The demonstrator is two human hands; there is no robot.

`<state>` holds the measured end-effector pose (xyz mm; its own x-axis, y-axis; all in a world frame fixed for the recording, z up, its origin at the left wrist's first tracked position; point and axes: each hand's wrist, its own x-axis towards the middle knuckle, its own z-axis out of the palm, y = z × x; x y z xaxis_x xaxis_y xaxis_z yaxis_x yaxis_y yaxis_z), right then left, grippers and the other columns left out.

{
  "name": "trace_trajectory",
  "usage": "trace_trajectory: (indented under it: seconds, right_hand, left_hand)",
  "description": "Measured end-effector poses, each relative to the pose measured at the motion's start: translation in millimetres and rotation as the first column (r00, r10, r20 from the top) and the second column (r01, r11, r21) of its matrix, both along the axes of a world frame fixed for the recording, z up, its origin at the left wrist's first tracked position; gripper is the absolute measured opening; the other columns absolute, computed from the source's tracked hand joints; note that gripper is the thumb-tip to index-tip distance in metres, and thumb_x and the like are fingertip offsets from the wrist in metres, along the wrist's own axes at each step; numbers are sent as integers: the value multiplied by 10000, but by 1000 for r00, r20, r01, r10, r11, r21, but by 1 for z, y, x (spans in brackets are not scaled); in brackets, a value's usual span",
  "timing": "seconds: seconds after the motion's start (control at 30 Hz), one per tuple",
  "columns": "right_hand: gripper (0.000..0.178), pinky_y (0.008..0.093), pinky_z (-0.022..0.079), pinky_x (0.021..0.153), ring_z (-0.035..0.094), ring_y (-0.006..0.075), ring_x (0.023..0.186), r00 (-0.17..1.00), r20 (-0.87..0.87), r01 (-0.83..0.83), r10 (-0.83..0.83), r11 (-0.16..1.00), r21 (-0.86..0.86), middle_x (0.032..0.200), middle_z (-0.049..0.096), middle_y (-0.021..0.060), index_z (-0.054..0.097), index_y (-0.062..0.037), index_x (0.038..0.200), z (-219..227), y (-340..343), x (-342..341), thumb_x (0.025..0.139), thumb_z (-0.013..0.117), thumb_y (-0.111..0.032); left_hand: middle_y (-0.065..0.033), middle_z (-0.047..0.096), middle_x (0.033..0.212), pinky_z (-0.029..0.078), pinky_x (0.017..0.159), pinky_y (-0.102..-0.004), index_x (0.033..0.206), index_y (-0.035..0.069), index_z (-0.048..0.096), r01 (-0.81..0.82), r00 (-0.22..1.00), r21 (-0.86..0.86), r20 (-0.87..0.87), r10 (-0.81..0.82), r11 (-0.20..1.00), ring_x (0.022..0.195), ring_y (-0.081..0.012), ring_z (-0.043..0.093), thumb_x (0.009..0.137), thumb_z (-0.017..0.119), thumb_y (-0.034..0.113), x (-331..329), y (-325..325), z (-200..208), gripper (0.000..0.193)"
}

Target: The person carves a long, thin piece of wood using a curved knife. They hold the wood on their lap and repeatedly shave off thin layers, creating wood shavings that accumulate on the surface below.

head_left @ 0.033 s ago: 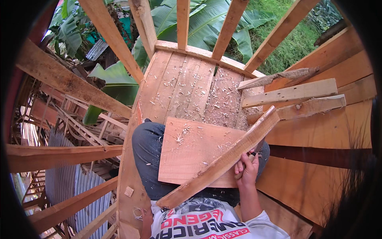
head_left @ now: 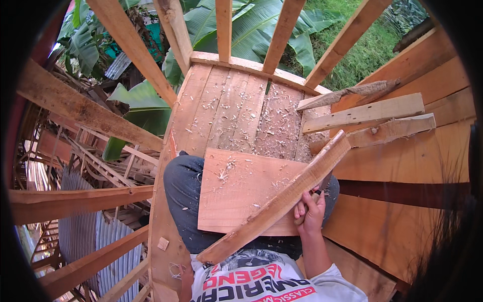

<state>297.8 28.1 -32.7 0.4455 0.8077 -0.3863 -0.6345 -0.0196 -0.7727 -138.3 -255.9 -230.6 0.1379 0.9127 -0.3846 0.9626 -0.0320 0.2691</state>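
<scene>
My right hand [head_left: 310, 210] is closed around the wooden handle of what looks like a knife [head_left: 299, 220]. Its dark blade shows only in part behind a long wooden stick [head_left: 282, 204]. The stick slants across my lap, its near end against my shirt and its far end up to the right. Beneath it a broad flat board [head_left: 241, 194] rests on my legs, with curled shavings on top. At the lower left, my left hand [head_left: 186, 276] is low by my side near a thin pale string [head_left: 176, 269]; its fingers cannot be made out.
Shavings litter the plank floor [head_left: 226, 110] ahead. Several rough wood pieces [head_left: 365, 115] lie at the right, by a plank wall [head_left: 402, 156]. Wooden rails [head_left: 85, 199] stand at the left and front. A small wood block [head_left: 163, 243] is on the floor left of me.
The whole view has shifted slightly, so things appear a little further left. My right hand keeps its grip, and the stick and board stay in place on my lap.
</scene>
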Motion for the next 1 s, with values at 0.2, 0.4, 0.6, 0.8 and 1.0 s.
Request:
trace_trajectory:
  seconds: [0.2,0.4,0.6,0.8,1.0]
  right_hand:
    - [237,226,392,331,434,78,398,999,-33,-12,11,1000,-29,717,501,10,394,-155,1006,4,1,4,903,538,3]
    - [264,239,394,330,424,87,406,980,-190,55,-55,998,-6,722,491,32,389,-138,1032,5,-1,-3,891,555,11]
    - [255,236,391,328,419,77,407,965,-258,60,-44,997,51,718,491,28,389,-142,1028,18,7,-20,897,543,14]
    - [245,229,385,339,421,76,406,926,-378,64,1,985,160,720,517,32,410,-153,1056,41,5,-7,912,507,20]
    - [224,227,384,347,430,75,410,884,-467,91,-9,984,153,711,517,25,429,-159,1063,48,12,0,923,499,1]
  left_hand:
    - [-145,563,1084,383,948,-480,1031,-2,600,-105,994,112,-6,106,988,969,-297,571,750,568,-20,25,51,77,283]
    - [-102,532,848,431,755,-313,938,-18,541,-613,782,421,446,435,669,779,-220,524,788,556,-56,22,205,160,156]
    - [-117,606,1004,434,886,-336,1087,9,563,-51,732,169,677,-78,984,968,-235,582,778,658,59,162,320,261,327]
    - [-208,454,1338,364,1031,-370,1393,-19,329,554,475,-357,877,67,752,1229,-271,469,751,781,261,217,349,248,834]
    - [-129,556,1147,371,991,-340,1335,-43,383,719,476,-592,801,364,363,1152,-218,499,757,747,183,211,350,223,719]
